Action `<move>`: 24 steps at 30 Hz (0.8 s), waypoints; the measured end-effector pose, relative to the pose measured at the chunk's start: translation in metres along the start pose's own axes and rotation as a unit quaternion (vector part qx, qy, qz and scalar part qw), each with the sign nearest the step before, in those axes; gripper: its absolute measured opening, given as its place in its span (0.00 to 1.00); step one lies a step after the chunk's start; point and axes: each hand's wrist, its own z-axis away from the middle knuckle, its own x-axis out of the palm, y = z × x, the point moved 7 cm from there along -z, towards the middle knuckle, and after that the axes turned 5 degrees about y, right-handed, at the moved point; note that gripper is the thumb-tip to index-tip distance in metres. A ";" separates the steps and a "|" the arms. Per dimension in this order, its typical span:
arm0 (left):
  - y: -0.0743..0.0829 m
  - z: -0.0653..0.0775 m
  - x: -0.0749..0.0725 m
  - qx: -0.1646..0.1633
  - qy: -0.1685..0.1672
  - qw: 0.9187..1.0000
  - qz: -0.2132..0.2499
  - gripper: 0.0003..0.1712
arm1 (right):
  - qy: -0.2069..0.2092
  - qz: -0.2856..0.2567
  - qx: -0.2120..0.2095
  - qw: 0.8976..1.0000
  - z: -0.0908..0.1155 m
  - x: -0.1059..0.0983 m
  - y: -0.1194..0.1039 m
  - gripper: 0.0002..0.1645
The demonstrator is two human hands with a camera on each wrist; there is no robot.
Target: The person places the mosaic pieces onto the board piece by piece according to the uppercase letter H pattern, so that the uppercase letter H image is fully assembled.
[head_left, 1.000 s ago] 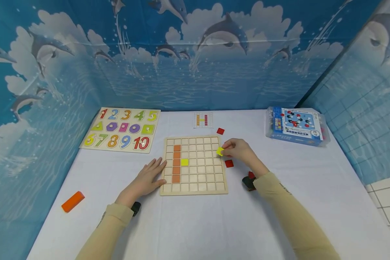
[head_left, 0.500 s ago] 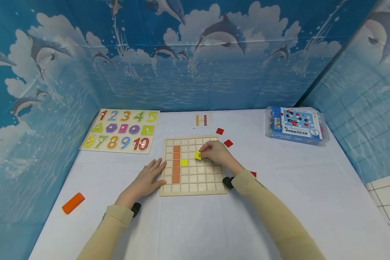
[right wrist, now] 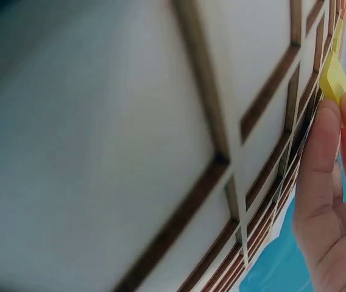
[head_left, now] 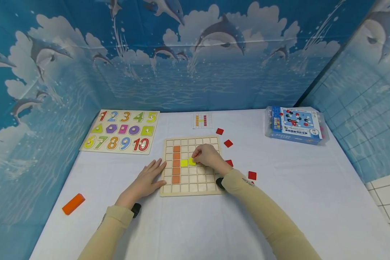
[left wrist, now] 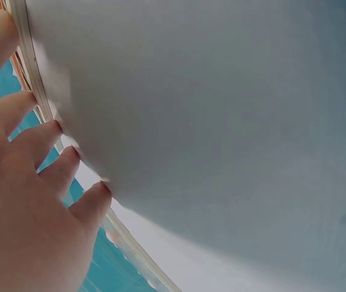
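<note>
A wooden grid board (head_left: 193, 193) lies mid-table with a column of several orange square tiles (head_left: 176, 163) in its cells. One yellow tile (head_left: 183, 163) sits in the cell just right of that column. My right hand (head_left: 208, 157) pinches another yellow tile (right wrist: 333, 79) between thumb and fingertips, at the cell beside the first yellow one. In the right wrist view this tile is tilted at the grid ridges. My left hand (head_left: 146, 180) lies with fingers spread, its fingertips on the board's left edge (left wrist: 31, 67).
Several red tiles (head_left: 228, 143) lie right of the board. A small pattern card (head_left: 202, 120) is behind it. A number puzzle (head_left: 120, 131) stands back left, a clear-lidded box (head_left: 295, 125) back right, and an orange block (head_left: 73, 204) front left.
My right hand has carried the yellow tile leftward from the board's right edge to beside the placed yellow tile. My left hand has stayed at the board's left edge.
</note>
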 end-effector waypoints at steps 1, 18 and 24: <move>0.000 0.000 0.000 -0.001 -0.001 1.000 0.000 0.43 | 0.000 0.003 0.000 1.000 0.000 0.001 0.000 0.02; -0.001 0.000 -0.001 -0.007 0.000 1.000 -0.001 0.44 | -0.007 0.080 -0.046 0.996 0.000 0.008 -0.011 0.02; -0.001 -0.001 0.000 -0.003 -0.002 1.000 -0.001 0.44 | -0.040 0.028 -0.038 0.998 0.004 -0.006 0.001 0.09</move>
